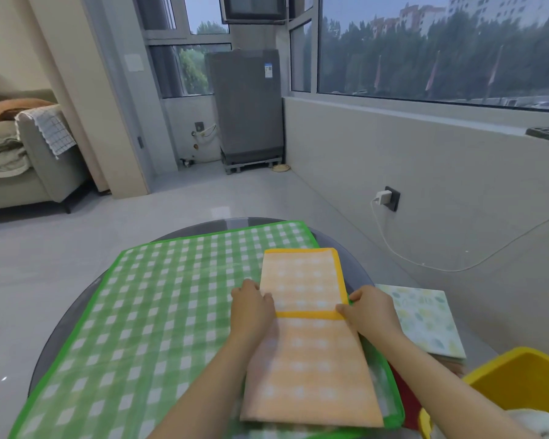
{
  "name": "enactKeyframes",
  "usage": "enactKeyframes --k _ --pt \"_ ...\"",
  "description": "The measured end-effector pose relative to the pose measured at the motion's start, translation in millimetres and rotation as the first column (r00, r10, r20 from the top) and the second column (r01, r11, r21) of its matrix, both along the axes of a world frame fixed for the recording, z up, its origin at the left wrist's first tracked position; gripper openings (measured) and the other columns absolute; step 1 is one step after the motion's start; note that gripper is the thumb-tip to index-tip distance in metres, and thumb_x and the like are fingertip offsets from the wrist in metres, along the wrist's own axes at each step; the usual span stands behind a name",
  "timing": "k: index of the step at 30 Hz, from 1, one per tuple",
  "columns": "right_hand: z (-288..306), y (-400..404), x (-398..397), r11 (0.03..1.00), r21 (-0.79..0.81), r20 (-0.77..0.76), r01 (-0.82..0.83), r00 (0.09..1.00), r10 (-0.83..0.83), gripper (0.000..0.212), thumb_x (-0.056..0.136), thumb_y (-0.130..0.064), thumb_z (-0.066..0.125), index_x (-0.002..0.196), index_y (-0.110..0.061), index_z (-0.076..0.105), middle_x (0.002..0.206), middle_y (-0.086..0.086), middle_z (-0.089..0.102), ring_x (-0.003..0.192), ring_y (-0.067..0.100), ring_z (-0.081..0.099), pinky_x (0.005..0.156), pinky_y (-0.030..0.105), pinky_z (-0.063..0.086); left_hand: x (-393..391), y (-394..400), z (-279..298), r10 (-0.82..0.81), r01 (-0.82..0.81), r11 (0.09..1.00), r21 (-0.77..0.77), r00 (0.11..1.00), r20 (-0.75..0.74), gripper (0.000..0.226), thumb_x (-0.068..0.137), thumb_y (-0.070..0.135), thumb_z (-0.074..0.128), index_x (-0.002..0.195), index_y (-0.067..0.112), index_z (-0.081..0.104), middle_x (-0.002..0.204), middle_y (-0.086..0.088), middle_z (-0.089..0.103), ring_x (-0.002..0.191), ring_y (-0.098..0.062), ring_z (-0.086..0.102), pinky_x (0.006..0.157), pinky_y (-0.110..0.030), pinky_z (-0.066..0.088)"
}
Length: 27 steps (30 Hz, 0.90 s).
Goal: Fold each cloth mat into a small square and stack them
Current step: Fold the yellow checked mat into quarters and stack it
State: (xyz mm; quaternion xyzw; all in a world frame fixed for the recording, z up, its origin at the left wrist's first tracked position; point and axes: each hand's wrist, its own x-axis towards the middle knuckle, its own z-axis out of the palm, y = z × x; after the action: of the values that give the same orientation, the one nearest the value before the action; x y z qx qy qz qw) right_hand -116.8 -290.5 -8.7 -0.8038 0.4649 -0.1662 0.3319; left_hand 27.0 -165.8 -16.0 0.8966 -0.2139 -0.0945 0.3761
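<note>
Glass table (pixel 61 318) | both hands grip orange mat (pixel 308 353) | no legible writing

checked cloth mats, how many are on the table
2: the green checked mat spread flat across the table, and the orange checked mat lying on its right side, half folded. Others may be hidden underneath.

Colours and patterns on the table

The big cloth mat (pixel 159 312) is green-and-white check w/ bright green border. The narrow folded cloth mat (pixel 308 359) on it is orange-and-white check, border yellow-orange. The square mat at right (pixel 425 318) is pale, w/ green and yellow leaf print. The plastic bin (pixel 520 378) is yellow. The round table top (pixel 61 331) is dark grey.
</note>
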Motion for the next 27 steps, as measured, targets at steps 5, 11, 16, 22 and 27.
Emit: enactKeyframes --k 5,11,16,22,27 --pt "-4 -7 9 1.0 -0.005 -0.039 0.023 0.999 -0.023 0.054 0.083 -0.022 0.068 0.047 -0.016 0.028 0.043 -0.002 0.024 0.042 0.017 0.026 0.045 0.025 0.021 13 -10 -7 0.09 -0.091 0.996 -0.008 0.992 -0.093 0.026 0.087 0.024 0.063 0.092 -0.001 0.059 0.083 -0.019 0.066 0.074 -0.031 0.065 0.054 -0.034 0.048" --pt "-10 -12 14 0.998 -0.011 -0.049 0.064 0.997 -0.064 0.043 0.086 -0.026 0.063 0.052 -0.015 0.039 0.049 0.001 0.036 0.047 0.018 0.035 0.047 0.024 0.028 17 -8 -9 0.104 -0.16 0.969 -0.189 0.956 -0.273 0.029 0.085 0.02 0.066 0.061 0.008 0.058 0.051 -0.005 0.061 0.045 -0.019 0.057 0.053 -0.027 0.05" --pt "-7 -14 10 0.962 0.267 0.221 0.058 0.968 -0.12 0.016 0.085 -0.02 0.066 0.081 -0.009 0.056 0.062 0.007 0.062 0.054 0.02 0.056 0.065 0.039 0.054 14 0 -4 0.039 -0.256 0.876 -0.409 0.882 -0.469 0.023 0.086 0.022 0.067 0.073 0.009 0.054 0.063 -0.007 0.059 0.051 -0.017 0.055 0.053 -0.027 0.051" --pt "9 -14 -3 0.843 0.531 0.39 -0.084 0.907 -0.155 0.026 0.095 -0.031 0.051 0.098 -0.008 0.062 0.087 0.013 0.065 0.067 0.022 0.061 0.066 0.033 0.057 13 20 9 -0.11 -0.327 0.796 -0.509 0.749 -0.653 0.035 0.098 0.036 0.046 0.082 0.006 0.058 0.073 -0.007 0.062 0.057 -0.018 0.059 0.057 -0.028 0.057" --pt "13 -16 -8 0.803 0.583 0.378 -0.12 0.915 -0.138 0.039 0.096 -0.035 0.047 0.086 -0.002 0.063 0.087 0.014 0.067 0.075 0.026 0.064 0.075 0.036 0.056 11 37 9 -0.177 -0.249 0.807 -0.536 0.764 -0.62 0.051 0.101 0.038 0.034 0.067 0.006 0.055 0.062 -0.011 0.065 0.055 -0.023 0.057 0.065 -0.035 0.05"
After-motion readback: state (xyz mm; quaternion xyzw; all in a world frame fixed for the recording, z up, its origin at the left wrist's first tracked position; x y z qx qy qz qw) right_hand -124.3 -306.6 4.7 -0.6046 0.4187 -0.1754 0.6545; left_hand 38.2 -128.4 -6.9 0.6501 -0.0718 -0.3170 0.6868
